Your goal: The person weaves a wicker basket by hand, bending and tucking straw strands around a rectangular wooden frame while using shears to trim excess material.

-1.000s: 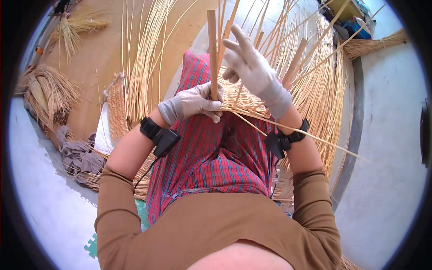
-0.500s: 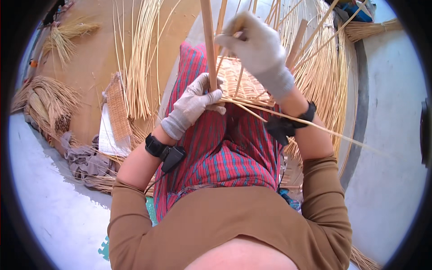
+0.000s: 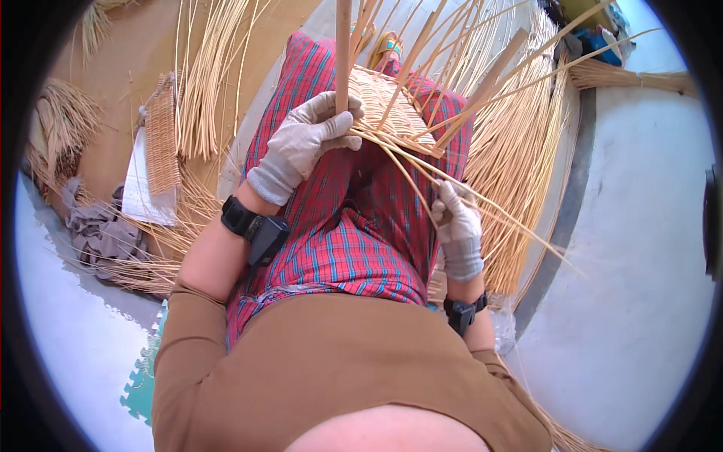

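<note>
A partly woven wicker basket (image 3: 390, 104) lies across my lap, its thin upright rods fanning out away from me. My left hand (image 3: 305, 142), in a pale work glove, is closed round the near left corner, at the foot of a thick wooden stake (image 3: 343, 56). Several loose wicker strands (image 3: 501, 215) run from that corner toward the right. My gloved right hand (image 3: 458, 224) is low at the right of the basket, fingers bent and pinched on one of these strands. The exact grip of its fingertips is partly hidden.
Long wicker rods (image 3: 520, 166) lie in a thick heap at the right. More loose rods (image 3: 215, 83) lie on a brown board at the left, near a flat woven piece (image 3: 161, 135), a grey cloth (image 3: 105, 230) and a fibre bundle (image 3: 64, 128). A green foam mat (image 3: 143, 384) is at lower left.
My right hand has come down from above the basket to its lower right side. My left hand stays at the corner. The view has shifted, showing more of the upright rods and a sandalled foot.
</note>
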`<state>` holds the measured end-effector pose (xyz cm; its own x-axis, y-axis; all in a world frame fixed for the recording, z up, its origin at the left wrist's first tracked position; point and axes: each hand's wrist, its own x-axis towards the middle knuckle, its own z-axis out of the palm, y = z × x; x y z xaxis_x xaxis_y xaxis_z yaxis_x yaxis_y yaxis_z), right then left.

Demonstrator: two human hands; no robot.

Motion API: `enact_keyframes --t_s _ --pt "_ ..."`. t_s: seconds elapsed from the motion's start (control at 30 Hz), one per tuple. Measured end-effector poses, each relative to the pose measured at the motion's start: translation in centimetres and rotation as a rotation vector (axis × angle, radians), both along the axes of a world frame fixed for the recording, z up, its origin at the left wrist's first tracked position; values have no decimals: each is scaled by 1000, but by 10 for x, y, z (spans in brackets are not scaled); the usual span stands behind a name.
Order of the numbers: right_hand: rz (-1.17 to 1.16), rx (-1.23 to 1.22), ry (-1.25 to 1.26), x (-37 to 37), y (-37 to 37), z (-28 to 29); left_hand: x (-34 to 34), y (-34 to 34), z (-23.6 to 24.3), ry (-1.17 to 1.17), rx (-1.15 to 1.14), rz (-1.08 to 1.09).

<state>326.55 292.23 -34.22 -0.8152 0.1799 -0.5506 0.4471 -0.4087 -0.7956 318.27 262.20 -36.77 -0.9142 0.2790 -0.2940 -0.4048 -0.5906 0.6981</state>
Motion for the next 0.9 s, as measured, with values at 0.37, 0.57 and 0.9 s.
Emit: enact_keyframes --t_s 0.37,0.57,0.9 --pt "431 350 456 -41 -63 43 -26 -21 12 157 -175 -285" --pt "392 244 364 -72 -57 37 -25 -30 16 145 -88 -311" --pt "636 1318 913 -66 -81 58 -26 -21 3 136 105 -290"
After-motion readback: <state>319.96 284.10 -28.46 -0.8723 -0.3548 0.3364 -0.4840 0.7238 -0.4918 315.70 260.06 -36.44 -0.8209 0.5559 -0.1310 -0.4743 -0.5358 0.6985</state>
